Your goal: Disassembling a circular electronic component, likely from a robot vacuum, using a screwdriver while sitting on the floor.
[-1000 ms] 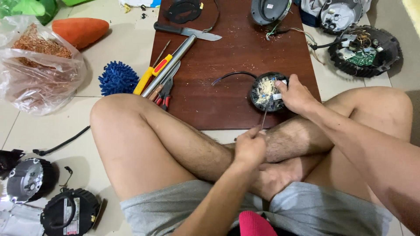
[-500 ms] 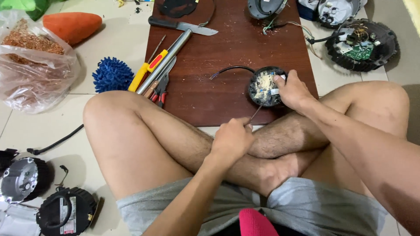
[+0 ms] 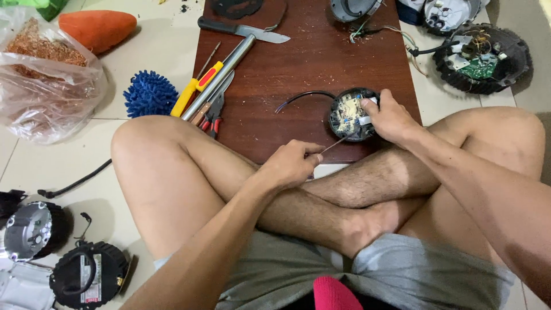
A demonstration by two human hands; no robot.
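I sit cross-legged on a tiled floor at a dark brown board (image 3: pixel 298 74). My right hand (image 3: pixel 390 117) grips a small round black housing (image 3: pixel 351 113) with a circuit board inside and a black wire trailing left. My left hand (image 3: pixel 291 163) holds a thin metal tool (image 3: pixel 334 143) whose tip points into the housing's lower edge.
On the board lie a knife (image 3: pixel 244 28), a metal tube (image 3: pixel 221 74), a yellow-handled tool (image 3: pixel 192 92) and pliers (image 3: pixel 213 112). A blue mop pad (image 3: pixel 149 93), a plastic bag of copper wire (image 3: pixel 49 80) and an orange object (image 3: pixel 97 28) lie left. Round black parts lie at the far right (image 3: pixel 481 57) and the lower left (image 3: pixel 86 275).
My left hand with the thin tool has moved left and up from my shin to the board's edge. The right hand stays on the housing.
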